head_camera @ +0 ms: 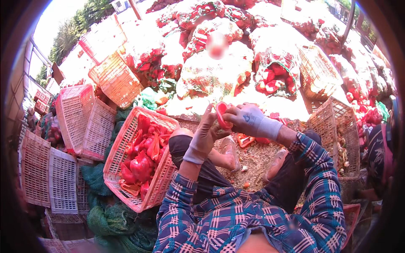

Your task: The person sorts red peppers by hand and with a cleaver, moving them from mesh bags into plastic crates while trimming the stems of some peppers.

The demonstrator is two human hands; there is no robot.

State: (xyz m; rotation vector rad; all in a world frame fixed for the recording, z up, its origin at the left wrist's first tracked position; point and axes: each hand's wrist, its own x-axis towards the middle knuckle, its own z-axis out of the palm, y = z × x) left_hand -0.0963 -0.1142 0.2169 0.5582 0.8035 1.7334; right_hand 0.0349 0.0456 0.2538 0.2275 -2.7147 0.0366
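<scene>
A cut red bell pepper (221, 114), its hollow side showing, is between my gloved hands above my knees. My right hand (251, 118), in a pale work glove, grips it from the right with bent fingers. From the left, my left hand (205, 136) cups its lower side; some of those fingers are hidden behind the pepper. Whether a tool is in either hand cannot be seen. Beside my left knee stands a pink plastic crate (110, 164) holding red pepper pieces (142, 164). Pepper scraps (245, 140) lie on the littered ground between my feet.
Mesh sacks of red peppers (215, 69) are heaped ahead in glaring sunlight. Plastic crates (115, 79) stand at the left, another crate (333, 139) holding scraps at the right. Green netting (110, 218) lies at the lower left. Part of another person (378, 151) shows at the right edge.
</scene>
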